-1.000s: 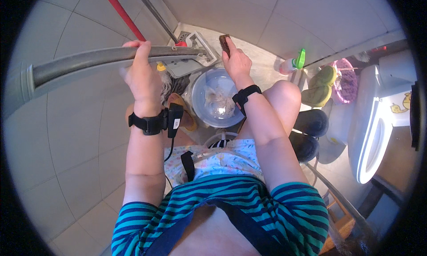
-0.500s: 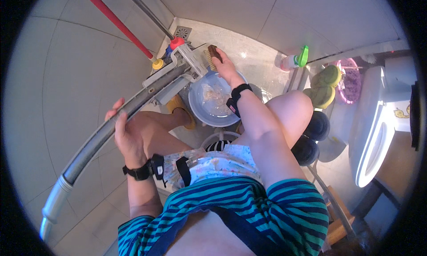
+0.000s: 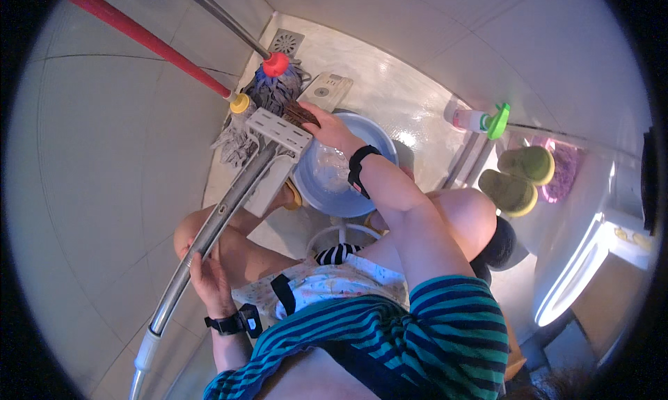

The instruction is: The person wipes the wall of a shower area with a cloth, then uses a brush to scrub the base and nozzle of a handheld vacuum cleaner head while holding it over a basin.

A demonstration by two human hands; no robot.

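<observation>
My left hand [image 3: 211,280] is closed round the silver pole of a mop [image 3: 226,209], which slants from the lower left up to a white slotted head [image 3: 280,130]. My right hand [image 3: 329,131] grips a brown-backed scrub brush [image 3: 299,113] at the far side of that head. Whether the bristles touch it I cannot tell, as they are hidden. Beneath my right wrist stands a light blue basin [image 3: 388,142] with water and something pale and sudsy inside. The mop head reaches over the basin's left rim.
Two string mops lean at the left wall, one red-handled [image 3: 160,46], one metal-handled [image 3: 226,19]. A floor drain [image 3: 286,42] lies in the far corner. At right are a green-topped spray bottle [image 3: 480,120], green slippers [image 3: 527,165], a purple basket [image 3: 562,172] and a toilet [image 3: 574,278].
The mop head has turned and swung nearer, and its pole is steeper. My left hand has moved closer to my body. The brush has shifted left and down, toward the mop head.
</observation>
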